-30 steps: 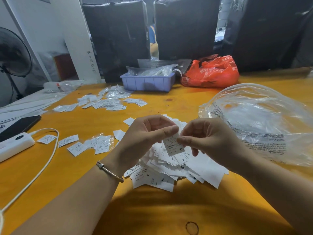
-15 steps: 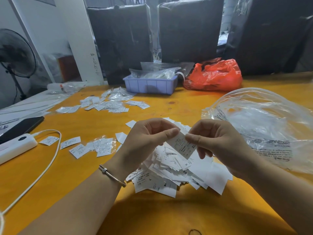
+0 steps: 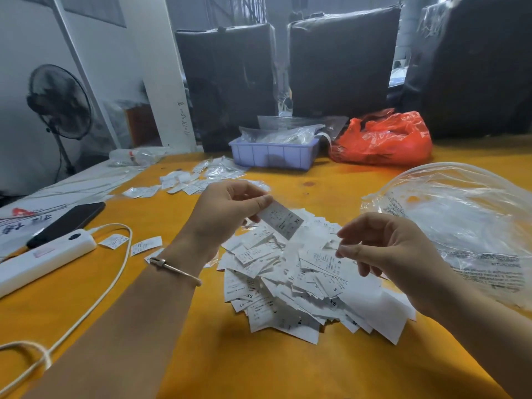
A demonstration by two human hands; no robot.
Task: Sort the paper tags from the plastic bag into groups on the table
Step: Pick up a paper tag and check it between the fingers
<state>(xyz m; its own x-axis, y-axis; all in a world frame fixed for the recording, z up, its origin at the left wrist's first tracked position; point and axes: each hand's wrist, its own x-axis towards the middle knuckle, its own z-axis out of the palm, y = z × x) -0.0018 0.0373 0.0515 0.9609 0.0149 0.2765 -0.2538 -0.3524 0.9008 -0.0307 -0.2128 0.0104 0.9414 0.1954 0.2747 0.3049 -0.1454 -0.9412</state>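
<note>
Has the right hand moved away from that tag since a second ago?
Yes. The right hand has let go of the tag and dropped toward the pile; the left hand alone pinches the tag.

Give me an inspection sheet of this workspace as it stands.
Surface: orange table, stained near its front edge.
Job's things: heap of paper tags in the middle; small tag groups laid out beyond; clear plastic bag at right.
Clutter: lilac tray with plastic packets, red bag, phone.
Hands: left hand pinches one tag marked XL; right hand hovers over the heap, fingers loosely curled, holding nothing.
Cables: white cord runs from the power strip.
Surroundings: standing fan, wrapped dark bundles.
</note>
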